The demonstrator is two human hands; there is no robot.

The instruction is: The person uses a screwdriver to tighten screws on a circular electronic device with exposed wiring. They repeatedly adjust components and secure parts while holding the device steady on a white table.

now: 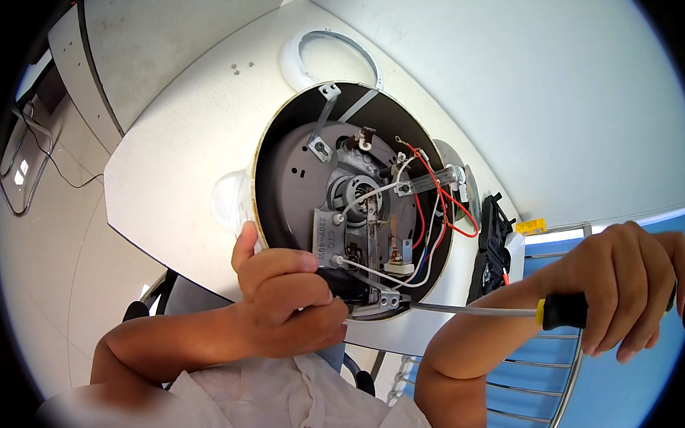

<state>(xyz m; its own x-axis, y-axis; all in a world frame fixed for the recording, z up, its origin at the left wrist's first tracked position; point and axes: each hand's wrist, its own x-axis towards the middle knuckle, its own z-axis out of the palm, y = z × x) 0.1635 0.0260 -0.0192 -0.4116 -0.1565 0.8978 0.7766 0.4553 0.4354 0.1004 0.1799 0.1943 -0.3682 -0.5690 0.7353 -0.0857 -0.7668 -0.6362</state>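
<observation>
An appliance that looks like a rice cooker lies bottom up, its round shell uncovered. Inside are a grey metal pan, a grey rectangular box and red, white and blue wires. Curled over the near left rim, my left hand grips the shell, one finger raised outside it. My right hand is closed round the black and yellow handle of a screwdriver. Its shaft points left, with the tip at a metal bracket on the near rim. Whether the tip sits in a screw is too small to tell.
A white plastic ring lies beyond the shell. Several small screws are on the white table at the far left. Right of the shell are a round lid and an open black tool case. A metal rack stands near right.
</observation>
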